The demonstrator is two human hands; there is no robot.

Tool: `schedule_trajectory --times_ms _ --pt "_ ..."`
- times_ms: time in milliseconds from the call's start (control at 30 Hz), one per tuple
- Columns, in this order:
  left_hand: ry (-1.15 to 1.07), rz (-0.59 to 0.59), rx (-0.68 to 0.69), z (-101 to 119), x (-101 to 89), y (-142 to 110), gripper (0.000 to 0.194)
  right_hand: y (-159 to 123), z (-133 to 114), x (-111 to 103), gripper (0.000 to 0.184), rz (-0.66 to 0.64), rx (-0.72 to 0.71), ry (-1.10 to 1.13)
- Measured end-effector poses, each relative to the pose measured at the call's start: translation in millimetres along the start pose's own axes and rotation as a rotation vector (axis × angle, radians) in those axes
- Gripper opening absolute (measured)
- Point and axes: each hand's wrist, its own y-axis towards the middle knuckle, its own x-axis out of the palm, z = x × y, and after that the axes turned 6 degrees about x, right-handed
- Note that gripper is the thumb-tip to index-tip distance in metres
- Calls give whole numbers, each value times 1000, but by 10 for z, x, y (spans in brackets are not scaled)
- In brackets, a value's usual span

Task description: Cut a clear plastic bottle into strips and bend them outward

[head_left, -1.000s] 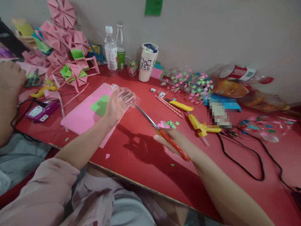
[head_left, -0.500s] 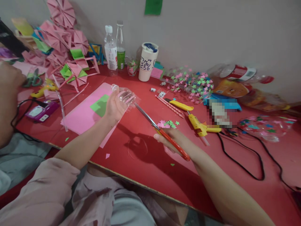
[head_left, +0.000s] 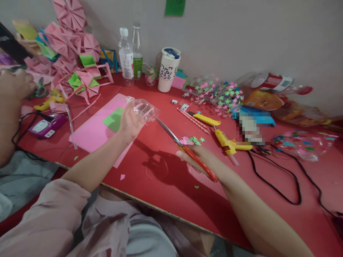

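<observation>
My left hand (head_left: 130,123) is closed around a cut-off piece of clear plastic bottle (head_left: 144,110), its neck pointing up and left and its cut rim to the right. In my right hand (head_left: 194,159) is a pair of scissors (head_left: 184,147) with red handles. The blades look closed, and their tips lie close to the bottle piece's rim; whether they touch it I cannot tell. Under my left hand, pink paper (head_left: 93,123) and a green square (head_left: 113,119) lie on the red table (head_left: 166,192). Small paper stars (head_left: 191,140) lie just beyond my right hand.
Two bottles (head_left: 126,67) and a white tumbler (head_left: 168,71) stand by the wall. To the right lie a yellow cutter (head_left: 206,119), a glue gun (head_left: 226,142) and black cords (head_left: 268,185). Another person's hand (head_left: 16,84) is at the left, near pink paper crafts (head_left: 66,46).
The bottle piece has turned slightly in my left hand. The scissors have shifted a little to the right. At the left, the other person's hand has moved right.
</observation>
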Motion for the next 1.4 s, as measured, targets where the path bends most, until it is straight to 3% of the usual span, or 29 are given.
schedule_trajectory --times_ms 233,533,1200,1400 --pt "27 9 8 -34 22 -24 29 20 -1 45 59 -25 39 72" --pt "116 -81 9 -66 33 -73 30 2 0 60 52 -134 60 290" --pt "97 -65 10 -59 35 -63 28 -3 1 63 56 -153 55 259" --pt "39 5 -37 -13 100 -90 27 2 4 61 57 -151 55 254"
